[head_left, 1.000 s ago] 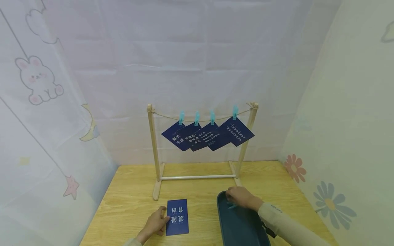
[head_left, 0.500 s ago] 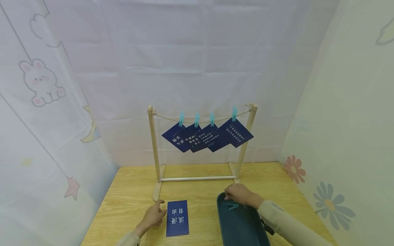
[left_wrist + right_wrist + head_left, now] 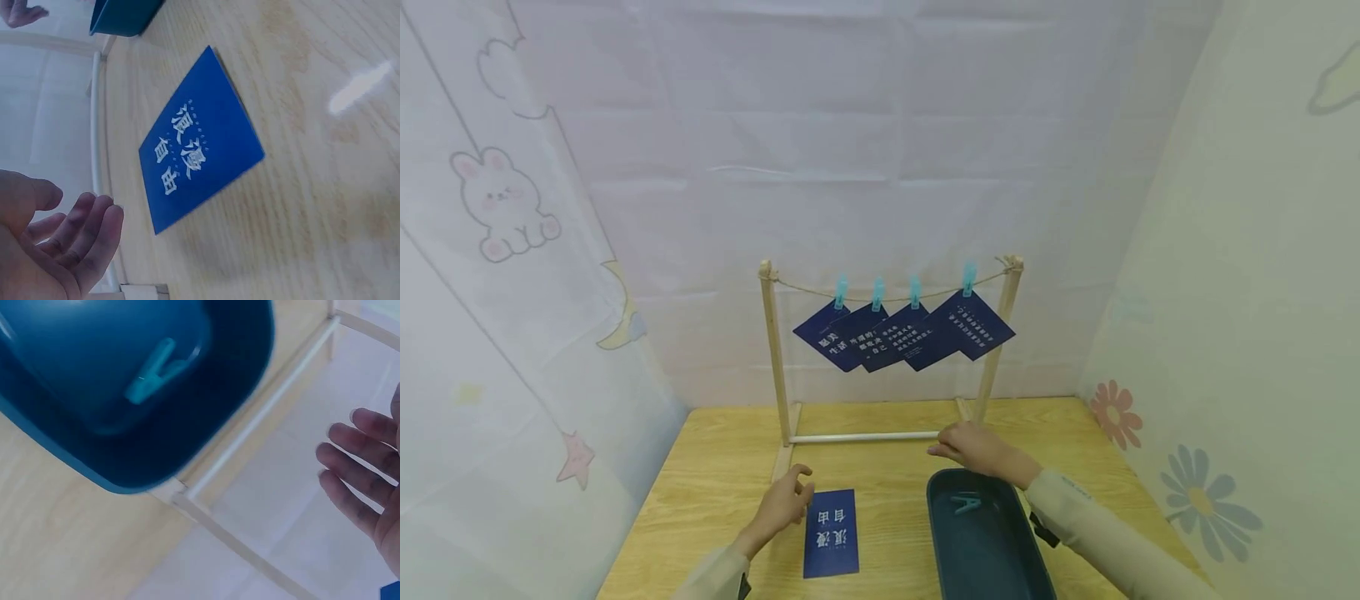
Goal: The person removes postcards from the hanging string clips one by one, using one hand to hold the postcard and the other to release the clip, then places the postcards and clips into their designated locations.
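My left hand (image 3: 782, 504) hovers beside a dark blue card (image 3: 831, 558) with white characters, lying flat on the table. In the left wrist view its fingers are loosely bent and hold nothing; the card (image 3: 200, 144) lies apart from them. My right hand (image 3: 981, 452) is raised over the far rim of a deep blue-green tray (image 3: 985, 554). Its fingers are spread and relaxed with nothing between them, as the right wrist view shows. Inside the tray, near the far end, sits one teal clothespin (image 3: 153, 372).
Behind stands a wooden frame (image 3: 772, 358) with a twine line (image 3: 805, 287) and a white lower bar (image 3: 865, 437). Several overlapping blue cards (image 3: 970, 325) hang from it by light blue clothespins (image 3: 968, 279). Printed cloth walls enclose the table (image 3: 700, 467) at the back and sides.
My right hand has risen out of the tray to above its far rim, leaving the clothespin inside. My left hand has let go of the card's edge and moved up and forward.
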`<act>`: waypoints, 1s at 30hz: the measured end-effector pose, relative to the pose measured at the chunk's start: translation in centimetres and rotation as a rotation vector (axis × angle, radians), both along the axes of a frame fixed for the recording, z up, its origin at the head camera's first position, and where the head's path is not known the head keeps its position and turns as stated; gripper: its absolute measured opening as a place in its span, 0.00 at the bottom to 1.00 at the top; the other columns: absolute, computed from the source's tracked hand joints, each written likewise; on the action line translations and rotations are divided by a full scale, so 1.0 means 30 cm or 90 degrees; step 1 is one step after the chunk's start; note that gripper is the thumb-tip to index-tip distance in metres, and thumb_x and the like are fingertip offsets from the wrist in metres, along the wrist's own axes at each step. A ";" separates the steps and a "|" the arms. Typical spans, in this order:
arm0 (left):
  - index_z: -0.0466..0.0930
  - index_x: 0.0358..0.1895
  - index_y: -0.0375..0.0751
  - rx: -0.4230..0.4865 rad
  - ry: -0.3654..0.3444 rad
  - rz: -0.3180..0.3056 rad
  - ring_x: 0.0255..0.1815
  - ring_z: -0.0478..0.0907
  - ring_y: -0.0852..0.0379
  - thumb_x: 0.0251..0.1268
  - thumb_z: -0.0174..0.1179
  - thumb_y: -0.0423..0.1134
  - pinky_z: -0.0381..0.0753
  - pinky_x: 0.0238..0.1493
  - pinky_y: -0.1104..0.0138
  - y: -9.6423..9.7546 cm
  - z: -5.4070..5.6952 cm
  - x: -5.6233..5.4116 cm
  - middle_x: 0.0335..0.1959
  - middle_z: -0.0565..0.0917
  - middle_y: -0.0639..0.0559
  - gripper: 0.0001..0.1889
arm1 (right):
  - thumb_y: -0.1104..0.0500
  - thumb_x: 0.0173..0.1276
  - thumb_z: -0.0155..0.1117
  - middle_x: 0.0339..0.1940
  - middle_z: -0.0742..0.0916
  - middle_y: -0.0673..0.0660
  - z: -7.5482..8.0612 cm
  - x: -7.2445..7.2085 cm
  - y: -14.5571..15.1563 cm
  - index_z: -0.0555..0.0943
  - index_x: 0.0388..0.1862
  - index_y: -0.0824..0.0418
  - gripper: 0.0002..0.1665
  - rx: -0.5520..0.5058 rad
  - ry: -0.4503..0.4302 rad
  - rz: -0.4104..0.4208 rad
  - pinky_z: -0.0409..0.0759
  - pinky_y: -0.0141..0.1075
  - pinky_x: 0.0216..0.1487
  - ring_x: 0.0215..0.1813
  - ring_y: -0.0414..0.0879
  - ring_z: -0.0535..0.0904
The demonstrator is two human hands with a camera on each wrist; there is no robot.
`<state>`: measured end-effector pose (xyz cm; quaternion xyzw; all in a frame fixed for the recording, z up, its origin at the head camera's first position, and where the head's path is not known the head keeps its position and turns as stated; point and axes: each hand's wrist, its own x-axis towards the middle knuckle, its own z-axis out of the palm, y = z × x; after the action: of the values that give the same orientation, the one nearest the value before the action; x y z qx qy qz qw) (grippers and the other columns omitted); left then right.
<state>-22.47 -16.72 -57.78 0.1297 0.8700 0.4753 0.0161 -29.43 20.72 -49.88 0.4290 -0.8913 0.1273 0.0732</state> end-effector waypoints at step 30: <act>0.72 0.57 0.33 -0.005 0.183 0.135 0.35 0.81 0.51 0.78 0.51 0.39 0.84 0.31 0.60 0.194 0.195 -0.140 0.38 0.81 0.46 0.14 | 0.48 0.75 0.58 0.25 0.79 0.52 0.468 -0.106 -0.233 0.80 0.26 0.59 0.21 -0.167 0.450 0.097 0.75 0.37 0.30 0.27 0.46 0.71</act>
<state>-26.68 -10.91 -51.94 0.1037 0.8741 0.4474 -0.1581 -32.61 13.73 -35.83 0.4983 -0.7527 0.0896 0.4208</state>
